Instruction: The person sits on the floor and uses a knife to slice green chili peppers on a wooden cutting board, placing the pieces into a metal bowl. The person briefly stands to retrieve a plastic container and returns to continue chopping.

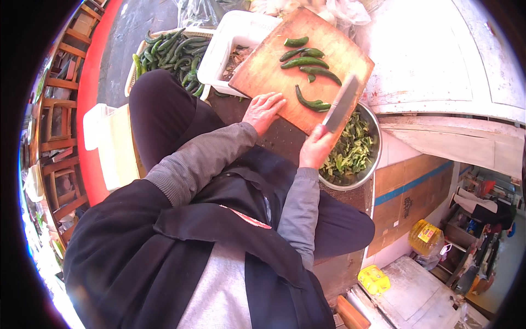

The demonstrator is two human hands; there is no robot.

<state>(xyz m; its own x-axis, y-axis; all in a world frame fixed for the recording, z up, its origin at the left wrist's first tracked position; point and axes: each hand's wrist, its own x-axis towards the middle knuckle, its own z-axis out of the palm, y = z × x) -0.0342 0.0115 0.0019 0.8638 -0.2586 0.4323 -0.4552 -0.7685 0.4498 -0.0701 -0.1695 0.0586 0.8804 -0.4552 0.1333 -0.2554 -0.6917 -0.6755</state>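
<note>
A wooden cutting board (263, 66) lies at an angle in front of me. My left hand (263, 112) rests its fingers at the board's near left edge, with no pepper in it. In my right hand (315, 149) is the handle of a kitchen knife (342, 100), its broad blade slanting over the board's right side. Several green chili peppers (305, 61), some of them cut, are spread across the wood. One curved pepper (310, 100) sits closest to the blade. Partly under the board's right corner, a metal bowl (379, 152) contains sliced green peppers (349, 152).
Left of the board is a white plastic bin (213, 61) with scraps inside. A basket (130, 80) of whole green peppers (174, 53) stands beyond my left knee. White surfaces (423, 53) extend to the right, above a cardboard panel (411, 193) and an oil jug (425, 237).
</note>
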